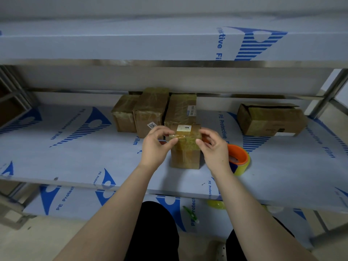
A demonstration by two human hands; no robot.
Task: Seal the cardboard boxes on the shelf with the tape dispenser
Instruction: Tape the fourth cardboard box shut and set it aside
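A small cardboard box (185, 157) with a white label reading 204 stands on the middle shelf (75, 162), wrapped in yellowish clear tape. My left hand (155, 147) pinches a crumpled strip of clear tape (177, 136) at the box's top front edge. My right hand (213, 147) holds the box's right side, thumb on the front and fingers curled round behind. The orange tape dispenser (240, 157) with its yellowish roll lies on the shelf just right of my right hand, partly hidden by my wrist.
Three taped boxes (150, 110) stand close behind the small box. A larger box (271, 119) with open flaps lies at the far right. The upper shelf (169, 46) overhangs. On the lower shelf lie a tape roll (216, 204) and a green object (191, 213).
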